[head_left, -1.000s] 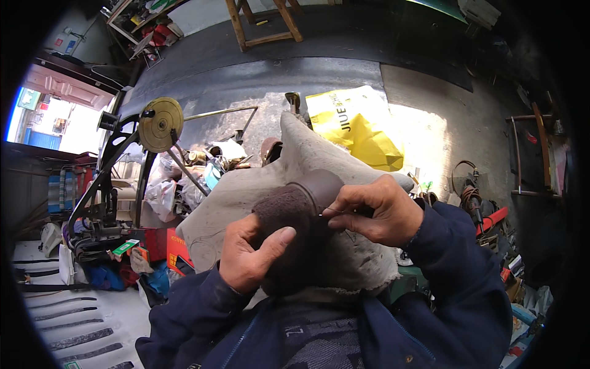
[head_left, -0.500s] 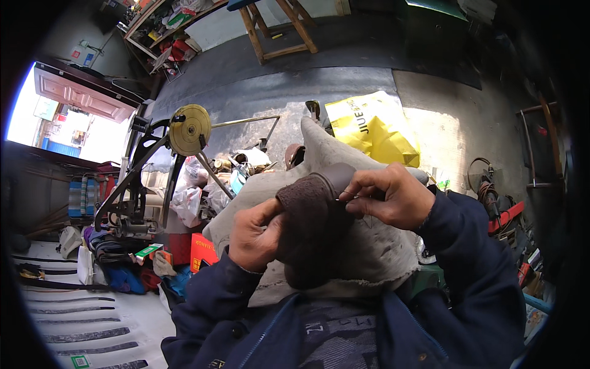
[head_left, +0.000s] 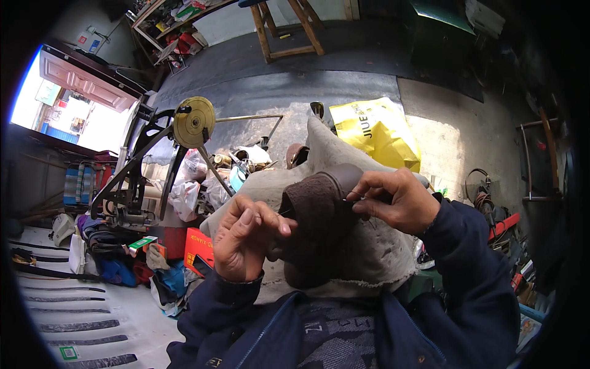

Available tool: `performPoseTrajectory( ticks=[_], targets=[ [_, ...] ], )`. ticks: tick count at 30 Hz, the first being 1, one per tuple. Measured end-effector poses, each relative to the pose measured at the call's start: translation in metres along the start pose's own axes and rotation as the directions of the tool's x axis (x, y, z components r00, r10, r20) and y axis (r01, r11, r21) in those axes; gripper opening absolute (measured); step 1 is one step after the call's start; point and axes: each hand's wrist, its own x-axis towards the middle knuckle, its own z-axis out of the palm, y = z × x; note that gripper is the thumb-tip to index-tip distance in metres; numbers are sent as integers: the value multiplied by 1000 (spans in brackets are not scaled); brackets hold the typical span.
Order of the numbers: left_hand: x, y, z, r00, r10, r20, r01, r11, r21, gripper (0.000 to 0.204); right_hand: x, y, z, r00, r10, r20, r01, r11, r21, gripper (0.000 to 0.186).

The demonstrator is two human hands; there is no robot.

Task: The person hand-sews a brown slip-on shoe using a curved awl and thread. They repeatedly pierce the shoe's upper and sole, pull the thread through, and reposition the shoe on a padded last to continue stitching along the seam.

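A dark brown shoe (head_left: 316, 218) with a fuzzy lining and a smooth toe lies on the grey cloth (head_left: 384, 246) over my lap, its toe pointing away. My right hand (head_left: 396, 200) is at the shoe's right side near the toe, thumb and index finger pinched together. What they hold is too thin to make out. Beside the shoe's left edge, my left hand (head_left: 243, 237) is raised with thumb and fingers apart. Its fingertips are close to the fuzzy opening, and I cannot tell whether they touch it.
A hand-cranked machine with a round brass-coloured wheel (head_left: 193, 122) stands to the left. Beyond the cloth lies a yellow bag (head_left: 378, 132). A red box (head_left: 198, 249) and a heap of cloths (head_left: 117, 255) are at the left, and a wooden stool (head_left: 289, 31) stands at the back.
My left hand has let go of the shoe's left side and opened, moving slightly left. The right hand stays pinched near the toe. The whole view has shifted slightly.
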Motion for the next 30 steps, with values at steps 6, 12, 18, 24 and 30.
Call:
performPoseTrajectory(
  ticks=[6,12,18,24,30],
  targets=[
    [9,-15,-4,1000,4,2,-4,615,788,27,-1,-3,2,1000,-21,-13,21,1000,-20,13],
    [30,-31,-1,994,-55,89,-32,649,760,40,0,-11,5,998,-43,-41,38,994,-105,15],
    [31,-45,3,996,-71,63,23,825,565,39,-3,-19,14,962,-237,-137,156,886,-436,19],
    [34,-44,5,986,-146,78,72,802,593,37,-1,-21,33,953,-188,-238,51,873,-485,19],
    [38,-35,0,973,-187,137,65,788,612,36,3,-15,33,959,-154,-237,58,928,-369,36]
  ],
)
